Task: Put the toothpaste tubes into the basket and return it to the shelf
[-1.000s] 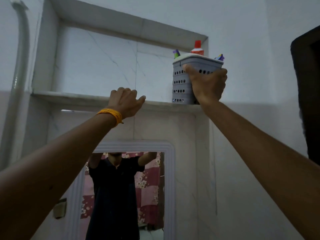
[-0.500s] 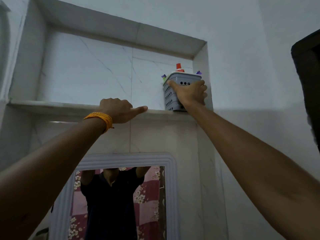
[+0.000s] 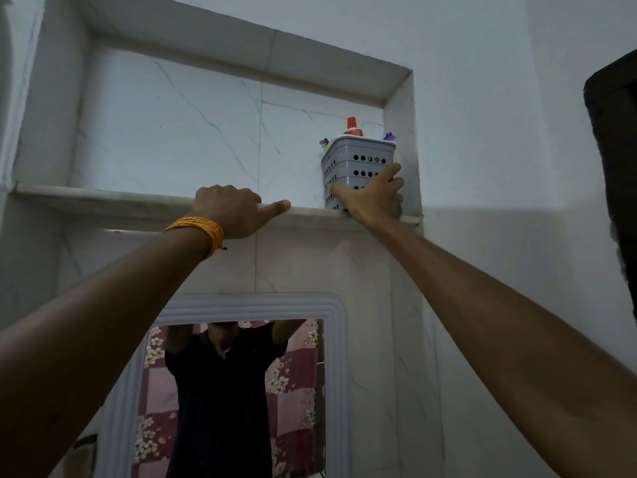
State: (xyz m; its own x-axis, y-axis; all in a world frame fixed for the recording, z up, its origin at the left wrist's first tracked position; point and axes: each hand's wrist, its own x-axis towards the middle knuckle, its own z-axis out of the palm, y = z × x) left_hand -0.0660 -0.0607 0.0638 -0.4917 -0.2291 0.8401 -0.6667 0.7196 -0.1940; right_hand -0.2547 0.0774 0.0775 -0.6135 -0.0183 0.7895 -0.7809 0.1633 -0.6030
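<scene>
A grey perforated basket (image 3: 358, 167) stands upright at the far right end of a high marble shelf (image 3: 138, 198), just beside the niche's right wall. A red cap and purple tube ends poke above the basket's rim. The right hand (image 3: 374, 200) wraps the basket's lower front, fingers closed around it, directly in front of and below it. The left hand (image 3: 231, 212) grips nothing; it rests loosely curled on the shelf edge, well left of the basket, forefinger pointing toward it. The basket looks seated, so the right hand seems ready to let go
</scene>
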